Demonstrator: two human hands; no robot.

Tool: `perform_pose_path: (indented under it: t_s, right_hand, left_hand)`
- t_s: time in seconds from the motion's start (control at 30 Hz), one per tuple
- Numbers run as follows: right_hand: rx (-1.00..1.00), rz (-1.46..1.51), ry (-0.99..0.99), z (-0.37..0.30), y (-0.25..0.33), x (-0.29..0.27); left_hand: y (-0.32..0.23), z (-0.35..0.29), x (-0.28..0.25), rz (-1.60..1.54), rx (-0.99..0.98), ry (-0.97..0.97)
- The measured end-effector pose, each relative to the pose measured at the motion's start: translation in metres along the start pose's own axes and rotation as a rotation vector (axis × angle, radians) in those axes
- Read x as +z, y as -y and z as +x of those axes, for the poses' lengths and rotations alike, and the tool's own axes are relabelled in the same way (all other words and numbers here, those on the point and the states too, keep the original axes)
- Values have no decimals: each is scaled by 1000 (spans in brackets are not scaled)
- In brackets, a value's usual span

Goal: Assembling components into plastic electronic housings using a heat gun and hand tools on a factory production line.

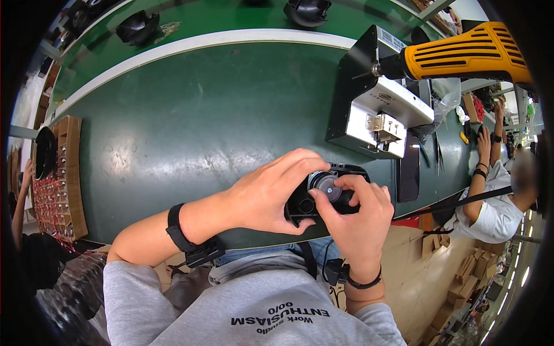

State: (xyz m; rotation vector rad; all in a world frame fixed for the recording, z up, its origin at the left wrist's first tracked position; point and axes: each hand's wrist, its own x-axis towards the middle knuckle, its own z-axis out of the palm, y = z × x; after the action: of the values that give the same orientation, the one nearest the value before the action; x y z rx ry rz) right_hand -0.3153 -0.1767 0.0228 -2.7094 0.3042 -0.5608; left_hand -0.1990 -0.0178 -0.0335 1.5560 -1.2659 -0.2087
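I see the left hand [271, 187] half curled, thumb and fingers spread around a black housing [304, 206] and gripping it; the right hand [363, 216] is bent in, its thumb and forefinger pinching a round translucent disc [330, 187] set in that housing; both sit by the bench's [190, 115] near edge, though I cannot tell whether the housing touches the top; dark lettering crosses the grey sweatshirt [259, 300]; a small dark mark and a pale printed label show on the metal fixture [381, 106]; the housing looks open-faced, with a smaller circle beside the disc.
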Motion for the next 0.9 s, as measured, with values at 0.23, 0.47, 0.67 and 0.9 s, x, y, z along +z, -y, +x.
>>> perform_pose_path:
  t_s: [0.23,0.47,0.67,0.9]
  right_hand:
    - [15,5,0,-1,-1,0]
    - [33,181,117,-2,-4,-17]
    - [116,809,-353,29,-6,-79]
    - [-148,656,-491,104,-11,-77]
  left_hand:
    - [-3,0,-2,-22,-9,21]
    - [-2,-1,-4,86,18,70]
    - [-11,8,-6,156,25,110]
    - [-6,4,-7,274,128,77]
